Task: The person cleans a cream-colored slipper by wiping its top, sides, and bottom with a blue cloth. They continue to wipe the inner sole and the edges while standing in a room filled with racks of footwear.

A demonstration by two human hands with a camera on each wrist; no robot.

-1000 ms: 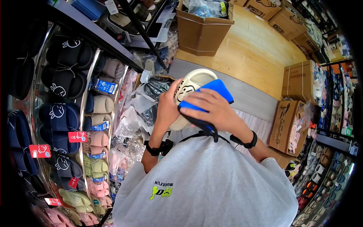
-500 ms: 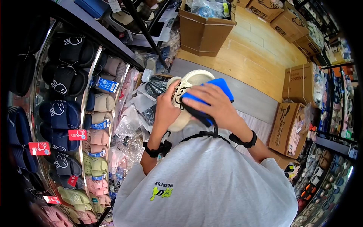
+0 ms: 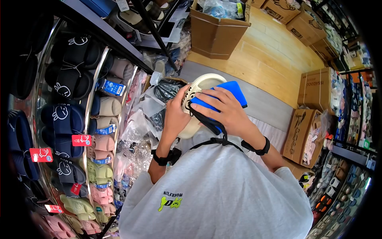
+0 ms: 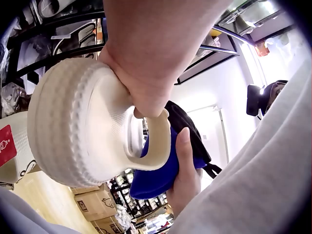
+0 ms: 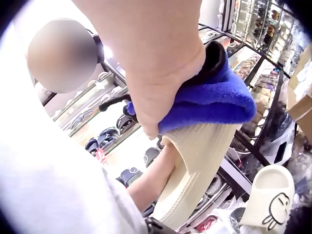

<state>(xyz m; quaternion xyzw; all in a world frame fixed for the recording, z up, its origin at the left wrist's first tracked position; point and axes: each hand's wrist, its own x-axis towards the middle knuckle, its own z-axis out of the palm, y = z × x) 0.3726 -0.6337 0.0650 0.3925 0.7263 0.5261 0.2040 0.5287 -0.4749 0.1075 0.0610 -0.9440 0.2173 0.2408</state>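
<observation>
A cream slide slipper [image 3: 207,82] with a black line drawing on its strap is gripped by my left hand [image 3: 178,110]. That hand's fingers reach inside the strap opening in the left wrist view, where the ridged sole [image 4: 63,122] faces the camera. My right hand [image 3: 225,111] holds a fuzzy blue cloth [image 3: 234,92] with black edging, its fingers spread over it against the slipper's strap. The thumb [image 4: 184,151] lies along the cloth. A second cream slipper [image 5: 268,200] with a rabbit drawing shows lower right in the right wrist view.
Racks of dark slippers [image 3: 61,113] with red tags stand at the left, beside paler rolled pairs [image 3: 109,107]. Plastic-wrapped goods [image 3: 137,133] are heaped by my left arm. Cardboard boxes [image 3: 221,36] stand ahead and to the right on the wooden floor [image 3: 274,51].
The cloth and right hand have shifted slightly left over the slipper's strap. My left hand keeps its hold. A second slipper edge that peeked out behind half a second ago is hidden from the head view.
</observation>
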